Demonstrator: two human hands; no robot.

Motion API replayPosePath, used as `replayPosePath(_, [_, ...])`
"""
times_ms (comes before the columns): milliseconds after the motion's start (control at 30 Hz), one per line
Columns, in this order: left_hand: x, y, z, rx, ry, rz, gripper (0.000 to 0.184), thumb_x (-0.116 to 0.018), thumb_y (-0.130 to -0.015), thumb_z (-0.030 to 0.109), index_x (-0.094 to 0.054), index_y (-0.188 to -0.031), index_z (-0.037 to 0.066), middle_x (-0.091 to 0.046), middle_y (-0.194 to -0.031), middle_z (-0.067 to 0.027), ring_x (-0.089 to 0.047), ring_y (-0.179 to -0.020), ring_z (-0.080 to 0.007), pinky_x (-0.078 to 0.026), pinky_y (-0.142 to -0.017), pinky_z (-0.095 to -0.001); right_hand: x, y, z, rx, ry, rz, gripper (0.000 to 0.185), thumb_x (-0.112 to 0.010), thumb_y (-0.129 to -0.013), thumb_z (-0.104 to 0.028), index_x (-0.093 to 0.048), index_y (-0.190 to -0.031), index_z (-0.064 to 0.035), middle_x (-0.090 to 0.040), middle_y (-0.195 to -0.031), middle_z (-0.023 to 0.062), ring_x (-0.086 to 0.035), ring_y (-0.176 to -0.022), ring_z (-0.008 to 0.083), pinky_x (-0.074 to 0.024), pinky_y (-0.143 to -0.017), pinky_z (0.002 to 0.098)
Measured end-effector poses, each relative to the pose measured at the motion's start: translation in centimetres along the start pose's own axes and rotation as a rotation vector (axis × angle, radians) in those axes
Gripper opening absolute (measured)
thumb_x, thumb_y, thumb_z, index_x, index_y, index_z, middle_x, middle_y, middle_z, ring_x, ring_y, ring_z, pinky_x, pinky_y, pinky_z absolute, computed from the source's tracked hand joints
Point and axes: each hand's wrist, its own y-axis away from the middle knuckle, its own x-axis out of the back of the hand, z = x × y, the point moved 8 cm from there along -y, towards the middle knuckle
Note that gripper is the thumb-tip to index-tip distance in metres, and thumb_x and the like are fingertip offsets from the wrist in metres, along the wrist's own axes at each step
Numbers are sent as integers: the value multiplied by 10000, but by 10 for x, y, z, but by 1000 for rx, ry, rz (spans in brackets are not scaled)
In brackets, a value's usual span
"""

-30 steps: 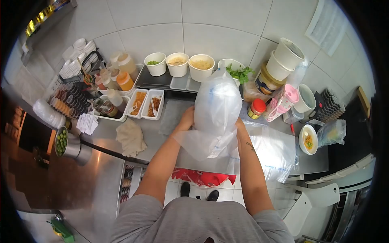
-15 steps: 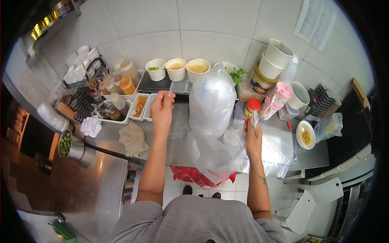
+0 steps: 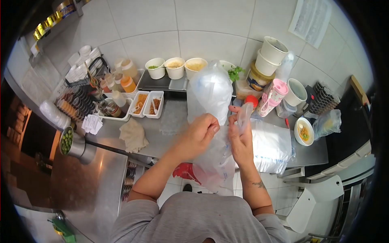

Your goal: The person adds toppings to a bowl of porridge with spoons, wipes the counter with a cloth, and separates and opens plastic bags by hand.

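Observation:
A tall bundle wrapped in translucent plastic (image 3: 208, 91) stands on the counter; its loose plastic hangs over the front edge between my arms. My left hand (image 3: 200, 133) is closed, thumb against curled fingers, in front of the bundle's lower part. What it pinches, if anything, is hidden. Beside it on the right, my right hand (image 3: 242, 141) grips a thin clear plastic bag (image 3: 244, 115), whose gathered part rises above the fingers. Under and beyond the right wrist lies a flat stack of clear plastic bags (image 3: 269, 143).
White tubs (image 3: 155, 69) of chopped ingredients line the back. Two white trays (image 3: 154, 104) and sauce bottles (image 3: 128, 84) stand left, near a beige cloth (image 3: 133, 136). At right are a pink tumbler (image 3: 273, 97), a red-lidded jar (image 3: 251, 100) and a bowl of food (image 3: 304, 131).
My left hand has come down and right, from above the white trays to beside my right hand. The right hand has shifted slightly left, and the plastic in it stands up more.

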Motion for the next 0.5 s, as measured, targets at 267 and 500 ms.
replayPosePath(267, [5, 14, 0, -3, 18, 141, 63, -529, -880, 69, -502, -878, 11, -516, -733, -120, -509, -632, -249, -411, -578, -323, -7, 2, 39, -304, -409, -26, 537, -691, -779, -100, -475, -1263, -17, -497, -865, -19, -481, -818, 70, -375, -738, 203])
replayPosePath(500, [7, 16, 1, -197, -324, 290, 51, -557, -863, 45, -535, -864, -2, -511, -744, -116, -508, -648, -233, -413, -584, -315, -17, 4, 42, -390, -456, -88, 443, -679, -783, -90, -528, -1188, 9, -578, -926, 15, -513, -825, 69, -394, -734, 221])
